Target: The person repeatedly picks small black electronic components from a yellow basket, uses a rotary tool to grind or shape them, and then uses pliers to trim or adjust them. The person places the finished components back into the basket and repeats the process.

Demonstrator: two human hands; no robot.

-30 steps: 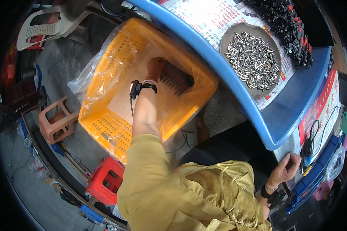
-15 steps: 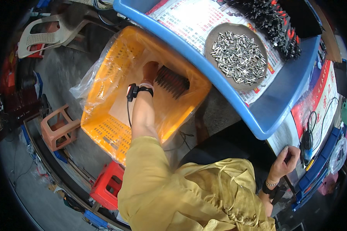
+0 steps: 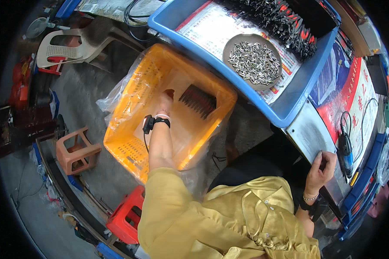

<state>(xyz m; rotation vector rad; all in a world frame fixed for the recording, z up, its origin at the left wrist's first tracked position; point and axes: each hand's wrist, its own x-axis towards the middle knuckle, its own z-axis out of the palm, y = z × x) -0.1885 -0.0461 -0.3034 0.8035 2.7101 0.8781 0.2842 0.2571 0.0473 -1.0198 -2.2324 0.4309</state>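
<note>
My left hand reaches down into an orange plastic crate lined with clear plastic. Beside it, to the right, lies a tight row of dark comb-like pieces with reddish parts; a small gap separates hand and row. The fingers of this hand are foreshortened and dim, so whether they hold anything cannot be told. My right hand rests at the edge of the worktable, fingers curled and thumb against them, with nothing visible in them. Both wrists wear black straps.
A blue tub beyond the crate holds a round dish of small metal pins and a heap of black pieces with red parts. A blue-black corded tool lies right of my right hand. Stools and a chair stand left.
My left hand has drawn back toward me, away from the far end of the dark row. My right hand stays at the table edge. The whole view has shifted slightly.
</note>
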